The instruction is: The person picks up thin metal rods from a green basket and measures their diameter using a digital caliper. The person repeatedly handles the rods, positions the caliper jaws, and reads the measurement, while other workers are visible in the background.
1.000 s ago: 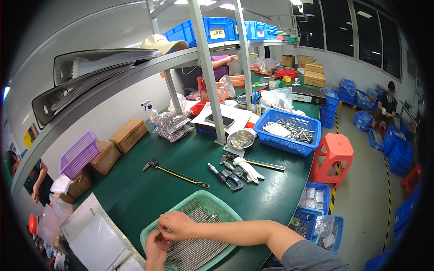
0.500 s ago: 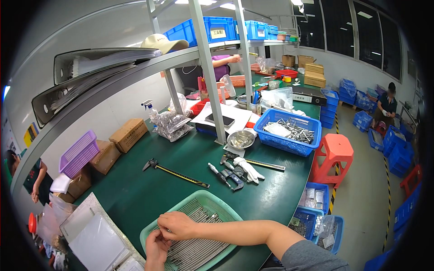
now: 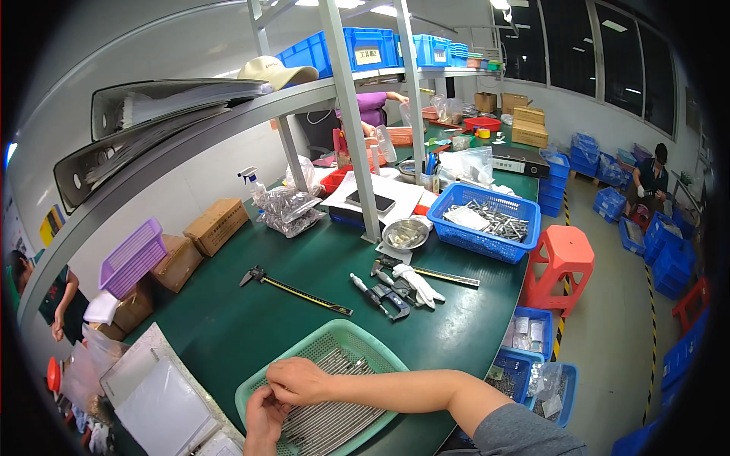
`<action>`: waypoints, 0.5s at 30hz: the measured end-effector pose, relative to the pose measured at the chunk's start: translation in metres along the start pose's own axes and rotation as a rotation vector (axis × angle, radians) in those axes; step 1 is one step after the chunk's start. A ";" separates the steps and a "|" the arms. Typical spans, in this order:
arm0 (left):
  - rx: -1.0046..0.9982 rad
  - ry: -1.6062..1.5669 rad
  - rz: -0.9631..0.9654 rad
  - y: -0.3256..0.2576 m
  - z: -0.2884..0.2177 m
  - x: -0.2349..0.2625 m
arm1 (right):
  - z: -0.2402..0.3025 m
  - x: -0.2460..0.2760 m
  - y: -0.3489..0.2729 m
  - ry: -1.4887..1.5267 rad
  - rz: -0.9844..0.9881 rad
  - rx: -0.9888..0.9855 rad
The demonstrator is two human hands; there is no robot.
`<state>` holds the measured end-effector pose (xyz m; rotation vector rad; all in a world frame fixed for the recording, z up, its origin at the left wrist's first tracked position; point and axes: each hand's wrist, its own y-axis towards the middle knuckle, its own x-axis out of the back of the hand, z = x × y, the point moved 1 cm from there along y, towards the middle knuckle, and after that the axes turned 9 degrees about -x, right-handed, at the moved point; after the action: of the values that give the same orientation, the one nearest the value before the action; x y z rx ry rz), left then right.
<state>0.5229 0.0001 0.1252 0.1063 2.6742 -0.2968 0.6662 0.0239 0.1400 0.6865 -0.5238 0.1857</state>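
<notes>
green basket (image 3: 334,338): metal rods (image 3: 334,418) | both hands' fingers pinched over it; held thing unclear

A long yellow-and-black caliper (image 3: 296,289) lies at the middle of the green worktable (image 3: 228,327). At about two o'clock from it are a white glove (image 3: 417,283), smaller measuring tools (image 3: 384,292) and a steel bowl (image 3: 405,233) beside the shelf post. Farther toward two o'clock a blue basket (image 3: 487,220) holds metal parts. At eleven o'clock a spray bottle (image 3: 253,185) stands beside bags of small parts (image 3: 287,209). Cardboard boxes (image 3: 217,225) and a purple basket (image 3: 133,258) sit at nine to ten o'clock. A beige cap (image 3: 277,73) and binders (image 3: 163,102) rest on the shelf above. An orange stool (image 3: 563,258) stands at three o'clock on the floor.
</notes>
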 end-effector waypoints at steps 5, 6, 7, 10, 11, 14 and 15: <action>0.003 0.004 -0.016 0.000 0.000 0.000 | 0.003 0.004 0.001 0.039 0.004 0.005; 0.009 0.006 -0.018 0.000 -0.001 -0.001 | 0.003 0.004 0.000 0.044 0.008 0.005; 0.010 0.008 -0.017 0.000 -0.001 -0.001 | 0.002 0.004 0.001 0.038 -0.004 0.013; 0.014 0.011 -0.013 -0.001 -0.001 -0.002 | -0.001 0.001 0.002 0.022 -0.036 0.041; 0.015 0.012 -0.010 -0.001 -0.002 -0.002 | 0.001 0.002 0.002 0.017 -0.046 0.052; 0.013 0.012 -0.020 -0.003 -0.004 -0.005 | 0.001 0.003 0.003 -0.002 -0.064 0.080; 0.011 0.010 -0.027 -0.004 -0.004 -0.005 | 0.001 0.003 0.003 -0.010 -0.067 0.088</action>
<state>0.5257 -0.0030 0.1316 0.0751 2.6863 -0.3203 0.6673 0.0259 0.1440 0.7905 -0.5038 0.1432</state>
